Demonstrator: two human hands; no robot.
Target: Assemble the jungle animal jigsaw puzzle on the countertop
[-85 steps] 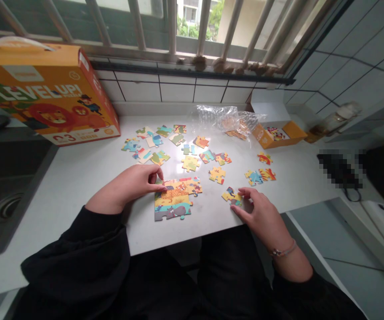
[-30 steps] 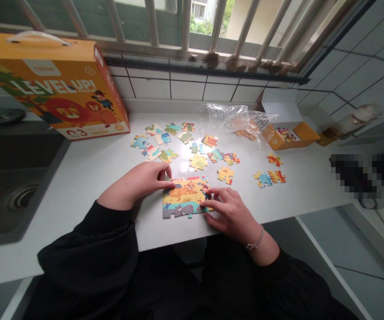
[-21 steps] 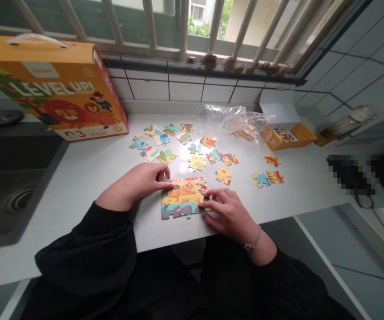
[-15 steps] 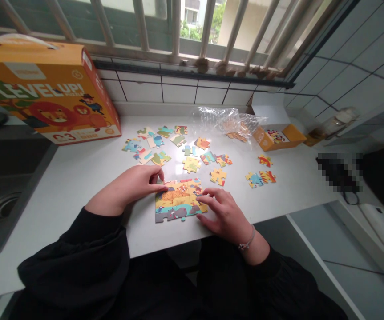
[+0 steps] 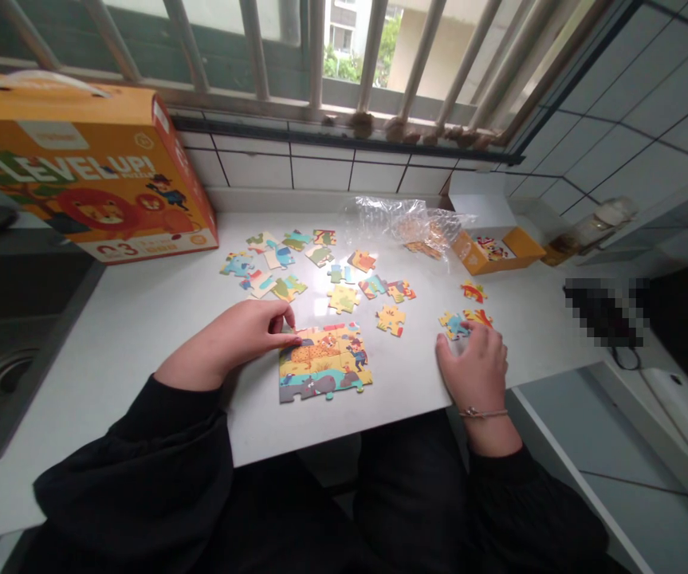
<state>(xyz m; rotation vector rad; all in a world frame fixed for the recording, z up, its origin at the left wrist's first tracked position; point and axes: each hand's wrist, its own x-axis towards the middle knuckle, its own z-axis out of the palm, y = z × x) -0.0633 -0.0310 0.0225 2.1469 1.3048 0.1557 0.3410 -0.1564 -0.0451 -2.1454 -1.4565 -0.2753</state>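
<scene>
White countertop [image 5: 140,303] under a barred window [image 5: 313,56], white tiled wall [image 5: 636,104] along the right side, dark sink [image 5: 14,375] set in at left. Big orange puzzle box [image 5: 80,167] stands at the back left, near the sink. Plastic bag [image 5: 409,223] and small orange box [image 5: 493,253] sit at the back right, bag just left of the box. Blurred dark object [image 5: 603,312] lies at the far right.

Assembled puzzle [image 5: 324,363] lies flat near the front edge of the counter, about mid-counter, some of its outer edge uneven. Loose puzzle pieces [image 5: 344,299] are scattered behind it, well spread, gaps between most.

Hands apart. Left hand [image 5: 224,339] rests on the counter, fingertips at the puzzle's left side. Right hand [image 5: 472,371] is cupped over a blue piece [image 5: 452,324] and a red-yellow piece [image 5: 478,317], right of the puzzle; can't tell if it grips them. Both forearms cross the front counter edge [image 5: 379,426]. Open counter left of the puzzle, up to the sink; a smaller gap between puzzle and right hand.
</scene>
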